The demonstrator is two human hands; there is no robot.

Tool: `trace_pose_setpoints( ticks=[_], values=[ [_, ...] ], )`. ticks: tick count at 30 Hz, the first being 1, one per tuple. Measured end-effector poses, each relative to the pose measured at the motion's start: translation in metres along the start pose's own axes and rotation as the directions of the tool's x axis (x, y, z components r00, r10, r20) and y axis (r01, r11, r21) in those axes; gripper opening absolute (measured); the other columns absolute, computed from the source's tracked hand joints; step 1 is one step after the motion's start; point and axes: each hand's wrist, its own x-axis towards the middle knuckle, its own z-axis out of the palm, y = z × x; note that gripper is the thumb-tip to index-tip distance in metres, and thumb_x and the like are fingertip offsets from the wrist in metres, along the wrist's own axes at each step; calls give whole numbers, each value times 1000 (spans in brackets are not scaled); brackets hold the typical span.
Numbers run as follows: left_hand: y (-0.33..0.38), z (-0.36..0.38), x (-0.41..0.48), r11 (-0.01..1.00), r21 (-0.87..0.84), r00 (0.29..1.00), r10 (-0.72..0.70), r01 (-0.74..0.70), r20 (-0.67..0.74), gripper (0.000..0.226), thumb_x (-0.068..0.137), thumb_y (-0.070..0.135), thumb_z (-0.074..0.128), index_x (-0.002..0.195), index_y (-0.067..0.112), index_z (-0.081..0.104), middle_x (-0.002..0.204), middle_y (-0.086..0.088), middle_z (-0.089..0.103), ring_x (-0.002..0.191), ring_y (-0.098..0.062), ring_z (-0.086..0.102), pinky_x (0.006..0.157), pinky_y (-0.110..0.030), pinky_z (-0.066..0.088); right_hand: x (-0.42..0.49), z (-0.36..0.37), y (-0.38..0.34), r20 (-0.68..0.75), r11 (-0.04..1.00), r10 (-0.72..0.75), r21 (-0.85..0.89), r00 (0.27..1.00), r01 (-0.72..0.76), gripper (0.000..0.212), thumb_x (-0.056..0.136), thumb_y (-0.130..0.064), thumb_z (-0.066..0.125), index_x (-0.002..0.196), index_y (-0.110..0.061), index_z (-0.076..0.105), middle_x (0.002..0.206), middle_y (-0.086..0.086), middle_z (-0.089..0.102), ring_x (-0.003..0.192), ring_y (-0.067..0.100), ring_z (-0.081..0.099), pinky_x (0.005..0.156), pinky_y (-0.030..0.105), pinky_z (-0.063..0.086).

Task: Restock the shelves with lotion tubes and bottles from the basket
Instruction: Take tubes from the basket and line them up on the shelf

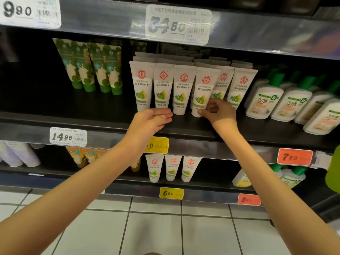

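White olive-print lotion tubes point(184, 89), cap-down

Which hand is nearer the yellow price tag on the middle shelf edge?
Left. The left hand hovers open just above the yellow price tag, its wrist covering the tag's left end. The right hand is farther right, pinching a white tube.

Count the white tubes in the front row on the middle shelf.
6: four side by side, a fifth set back, a sixth rightmost. More rows behind, partly hidden.
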Motion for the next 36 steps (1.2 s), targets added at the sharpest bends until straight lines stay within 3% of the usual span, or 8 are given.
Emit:
trace_pose_setpoints(
  ticks=[6, 9, 13, 19, 23, 28, 32, 36],
  values=[
    [2, -7, -6, 999, -39, 1000, -8, 7, -24, 23, 92, 2, 44, 103, 17, 58, 103, 4, 64, 103, -8, 61, 93, -22, 47, -15, -3, -11, -80, 999, 54, 1, 995, -54, 36, 81, -19, 69, 111, -5, 57, 105, 9, 64, 87, 11, 55, 77, 17, 43],
    [5, -23, -22, 1000, 20, 999, 20, -19, -26, 22, 92, 6, 47, 104, 20, 60, 106, 6, 67, 103, -6, 63, 93, -22, 49, -50, 1, -38, -173, 985, -121, 100, 978, 140, 22, 84, -17, 65, 103, -7, 60, 88, -1, 64, 76, -1, 56, 70, 4, 42],
    [10, -66, -71, 977, 210, 998, 47, -36, -49, 21, 89, 12, 53, 103, 24, 64, 102, 10, 70, 98, 3, 64, 81, -6, 48, -98, 35, -96, 249, 945, -232, 287, 940, 158, 13, 86, -19, 61, 99, -18, 65, 86, -11, 64, 81, -2, 59, 72, 6, 46],
    [21, -192, -204, 928, 362, 960, 23, 84, -281, 24, 87, -1, 52, 98, 17, 64, 99, 6, 71, 94, 3, 65, 81, -6, 47, -173, 122, -179, 637, 909, -327, 414, 698, 49, 16, 88, -17, 59, 102, -18, 65, 96, 2, 69, 85, 7, 63, 68, 13, 49],
    [18, -294, -320, 936, 302, 797, 41, 181, -603, 23, 88, -3, 49, 100, 10, 63, 99, 0, 70, 92, -2, 65, 88, -13, 49, -243, 193, -243, 781, 868, -474, 493, 407, 64, 19, 86, -12, 59, 104, -12, 65, 98, 7, 69, 90, 14, 64, 83, 19, 50],
    [-22, -384, -468, 923, 183, 465, 4, 340, -885, 24, 89, -5, 45, 99, 7, 62, 83, 10, 72, 83, -2, 64, 86, -15, 48, -333, 288, -307, 853, 850, -514, 521, 95, -77, 13, 86, -5, 56, 96, -11, 62, 92, 14, 67, 70, 9, 63, 72, 13, 51],
    [-81, -411, -554, 851, -39, 235, -189, 524, -953, 22, 89, -6, 46, 103, 3, 61, 103, -17, 64, 95, -23, 55, 88, -33, 42, -400, 360, -324, 890, 892, -451, 449, -59, -54, 14, 88, -6, 55, 100, -7, 61, 86, 8, 64, 66, 3, 62, 68, 9, 50],
    [-134, -429, -584, 721, -161, 149, -346, 674, -926, 23, 88, -4, 50, 105, -4, 65, 108, -19, 65, 93, -18, 53, 71, -22, 40, -456, 414, -321, 926, 941, -329, 338, -183, 17, 9, 90, -3, 52, 92, -2, 61, 75, 10, 58, 62, 5, 55, 64, 15, 46]
  ],
)
